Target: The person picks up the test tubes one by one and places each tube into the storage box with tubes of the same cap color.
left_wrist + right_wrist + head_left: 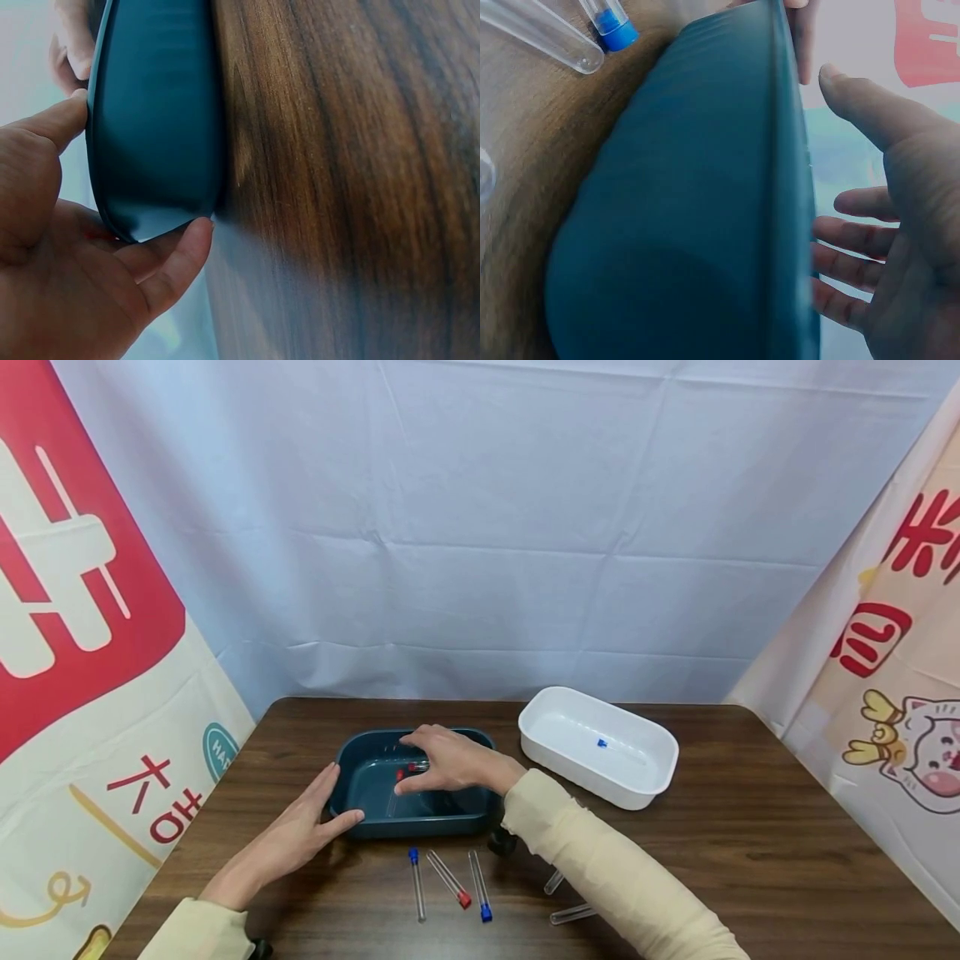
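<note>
My left hand (300,822) holds the near left corner of a dark teal plastic tray (420,829). Its thumb lies on the front rim and its fingers bend against the end wall, seen in the left wrist view. Over the inside of the tray is my right hand (448,762), thumb and fingers spread apart with nothing pinched between them. A clear test tube with a red cap (399,775) lies on the tray's floor. Beside it, another red-capped tube (418,767) shows between the right thumb and fingers, partly hidden by the hand.
A white tray (577,775) at the back right contains a blue-capped tube (602,743). In front of the teal tray lie two blue-capped tubes (418,889) and a red-capped tube (448,878). More tubes (573,914) are partly hidden under the right sleeve.
</note>
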{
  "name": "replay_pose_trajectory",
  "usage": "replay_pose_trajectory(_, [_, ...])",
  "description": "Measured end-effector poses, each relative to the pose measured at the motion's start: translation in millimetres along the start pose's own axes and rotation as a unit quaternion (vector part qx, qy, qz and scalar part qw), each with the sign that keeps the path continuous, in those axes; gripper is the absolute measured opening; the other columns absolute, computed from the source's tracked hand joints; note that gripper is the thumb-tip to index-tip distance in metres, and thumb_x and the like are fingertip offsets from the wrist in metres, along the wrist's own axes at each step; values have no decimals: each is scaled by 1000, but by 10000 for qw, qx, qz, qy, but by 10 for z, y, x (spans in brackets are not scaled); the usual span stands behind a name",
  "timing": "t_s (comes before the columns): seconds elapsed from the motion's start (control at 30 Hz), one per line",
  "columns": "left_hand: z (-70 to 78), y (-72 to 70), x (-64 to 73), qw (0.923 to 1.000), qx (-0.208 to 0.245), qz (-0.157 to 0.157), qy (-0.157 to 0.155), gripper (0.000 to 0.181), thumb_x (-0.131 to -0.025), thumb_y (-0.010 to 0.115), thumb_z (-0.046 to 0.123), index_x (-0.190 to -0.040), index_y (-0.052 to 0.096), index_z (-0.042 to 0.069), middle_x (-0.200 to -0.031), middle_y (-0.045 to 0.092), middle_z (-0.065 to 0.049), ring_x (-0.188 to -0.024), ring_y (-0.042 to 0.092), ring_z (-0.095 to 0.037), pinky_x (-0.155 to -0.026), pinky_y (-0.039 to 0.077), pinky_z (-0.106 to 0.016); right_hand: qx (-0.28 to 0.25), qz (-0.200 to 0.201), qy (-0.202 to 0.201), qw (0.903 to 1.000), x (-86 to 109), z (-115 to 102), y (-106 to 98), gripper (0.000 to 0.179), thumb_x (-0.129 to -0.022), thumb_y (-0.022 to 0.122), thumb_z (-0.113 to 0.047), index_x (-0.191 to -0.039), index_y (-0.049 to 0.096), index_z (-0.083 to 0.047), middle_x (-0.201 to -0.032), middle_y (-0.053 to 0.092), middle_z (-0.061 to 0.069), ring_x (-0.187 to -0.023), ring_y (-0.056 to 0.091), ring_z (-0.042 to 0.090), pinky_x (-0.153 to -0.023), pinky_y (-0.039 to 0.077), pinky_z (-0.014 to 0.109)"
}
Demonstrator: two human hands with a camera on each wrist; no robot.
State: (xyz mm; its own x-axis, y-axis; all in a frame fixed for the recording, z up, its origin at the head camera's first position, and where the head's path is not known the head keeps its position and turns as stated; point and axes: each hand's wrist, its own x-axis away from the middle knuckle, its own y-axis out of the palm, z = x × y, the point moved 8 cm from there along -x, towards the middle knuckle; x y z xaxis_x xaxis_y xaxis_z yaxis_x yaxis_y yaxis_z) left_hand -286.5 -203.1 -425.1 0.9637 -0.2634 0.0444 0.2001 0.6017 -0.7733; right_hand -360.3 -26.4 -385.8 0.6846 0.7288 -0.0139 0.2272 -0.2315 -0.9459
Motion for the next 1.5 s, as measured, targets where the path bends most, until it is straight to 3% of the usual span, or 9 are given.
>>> replay_pose_trajectory(0.57, [4, 0, 13, 10000, 21, 40, 27, 95, -87, 51, 59, -149, 4, 4, -154, 3, -18, -138, 10, -38, -103, 18, -60, -106, 719, 47, 9973, 654, 175, -516, 86, -74, 56, -72, -140, 43, -18, -139, 41, -1, -124, 38, 14, -99, 38, 41])
replay_pose_trajectory(0.97, [20, 1, 18, 10000, -4, -4, -65, 98, -86, 48, 63, -150, 3, 5, -154, 2, -18, -138, 9, -39, -103, 17, -61, -88, 915, 177, 9956, 1153, 261, -648, 80, -76, 63, -64, -140, 43, -20, -138, 41, -3, -124, 38, 10, -99, 38, 36])
replay_pose_trajectory(1.17, [28, -5, 19, 10000, -15, -6, -43, 99, -85, 48, 65, -150, 3, 5, -154, 2, -18, -138, 9, -39, -104, 17, -61, -61, 1082, 53, 9941, 1352, 290, -693, 82, -75, 61, -66, -138, 46, -16, -136, 44, -5, -124, 38, 10, -99, 38, 37])
replay_pose_trajectory(1.5, [24, 3, 22, 10000, 21, 5, 15, 99, -85, 48, 64, -150, 3, 5, -154, 2, -18, -138, 9, -39, -104, 17, -61, 112, 1051, 86, 9944, 1670, 335, -707, 79, -77, 58, -67, -139, 45, -19, -137, 42, -10, -125, 35, 5, -99, 37, 33])
